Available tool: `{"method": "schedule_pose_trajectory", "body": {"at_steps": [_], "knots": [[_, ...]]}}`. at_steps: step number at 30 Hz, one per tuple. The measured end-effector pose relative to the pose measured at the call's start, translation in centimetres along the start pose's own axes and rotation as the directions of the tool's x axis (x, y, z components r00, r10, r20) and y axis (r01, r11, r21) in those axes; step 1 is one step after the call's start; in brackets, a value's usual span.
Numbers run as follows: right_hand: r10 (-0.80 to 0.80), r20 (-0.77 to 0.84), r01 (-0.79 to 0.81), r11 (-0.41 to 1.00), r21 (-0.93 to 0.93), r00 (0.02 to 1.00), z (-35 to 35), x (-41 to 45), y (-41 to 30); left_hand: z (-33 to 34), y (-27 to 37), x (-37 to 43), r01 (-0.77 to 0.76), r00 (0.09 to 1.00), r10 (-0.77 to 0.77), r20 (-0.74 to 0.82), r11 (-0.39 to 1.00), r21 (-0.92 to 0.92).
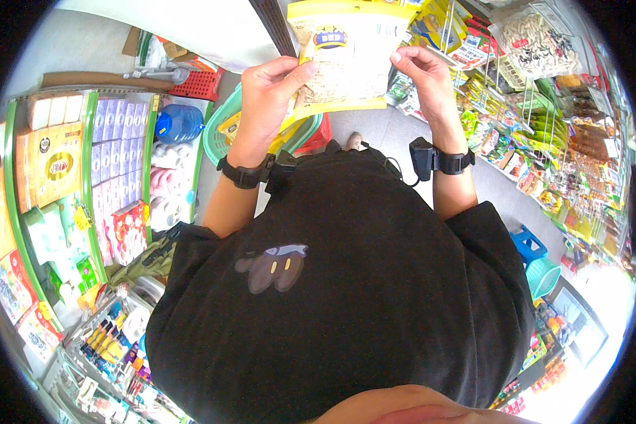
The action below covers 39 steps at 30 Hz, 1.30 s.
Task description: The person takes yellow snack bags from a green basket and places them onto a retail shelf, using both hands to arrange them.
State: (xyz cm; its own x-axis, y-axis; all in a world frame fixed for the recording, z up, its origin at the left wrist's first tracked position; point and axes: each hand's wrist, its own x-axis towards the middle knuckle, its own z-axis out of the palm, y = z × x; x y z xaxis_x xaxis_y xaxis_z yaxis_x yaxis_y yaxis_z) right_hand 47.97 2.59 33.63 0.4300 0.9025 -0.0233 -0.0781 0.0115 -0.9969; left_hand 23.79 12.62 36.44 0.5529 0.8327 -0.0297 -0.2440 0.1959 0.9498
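A yellow-edged plastic snack packet (350,58) is held up at the top centre, its printed face towards me. My left hand (270,95) pinches the packet's left edge between thumb and fingers. At the packet's right edge is my right hand (426,79), thumb and forefinger closed on it. Below and behind the packet, a green plastic basket (212,127) holds several yellow packets (229,126); the held packet and my left hand cover part of it. Both wrists wear black straps with small devices.
Snack packets hang on a wire rack (509,106) along the right. On the left, shelves (90,175) hold boxes, tissue packs and a blue water jug (180,124). A red basket (196,85) lies beyond them. Blue and turquoise baskets (543,278) are at the lower right.
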Motion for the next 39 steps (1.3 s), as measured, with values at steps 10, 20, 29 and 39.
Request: {"method": "schedule_pose_trajectory", "body": {"at_steps": [10,20,29,39], "knots": [[-0.112,-0.088,0.098,0.984,-0.149,0.99,-0.6,0.1,-0.4,0.1,-0.3,0.8,-0.027,0.999,0.03,-0.018,0.992,0.126],[-0.066,0.078,0.087,0.947,-0.31,0.995,4.5,0.0,-3.8,1.4,-2.1,3.2,-0.512,0.762,0.614,0.206,0.376,0.773],[-0.354,-0.113,0.192,0.718,-0.669,0.929,5.4,1.4,-4.7,5.2,-3.0,5.2,-0.629,0.515,0.744,0.426,-0.009,0.777],[-0.474,-0.051,0.276,0.594,-0.755,0.879,2.8,1.1,-6.9,7.3,-2.6,5.7,-0.723,0.596,0.688,0.414,0.235,0.65]]}}
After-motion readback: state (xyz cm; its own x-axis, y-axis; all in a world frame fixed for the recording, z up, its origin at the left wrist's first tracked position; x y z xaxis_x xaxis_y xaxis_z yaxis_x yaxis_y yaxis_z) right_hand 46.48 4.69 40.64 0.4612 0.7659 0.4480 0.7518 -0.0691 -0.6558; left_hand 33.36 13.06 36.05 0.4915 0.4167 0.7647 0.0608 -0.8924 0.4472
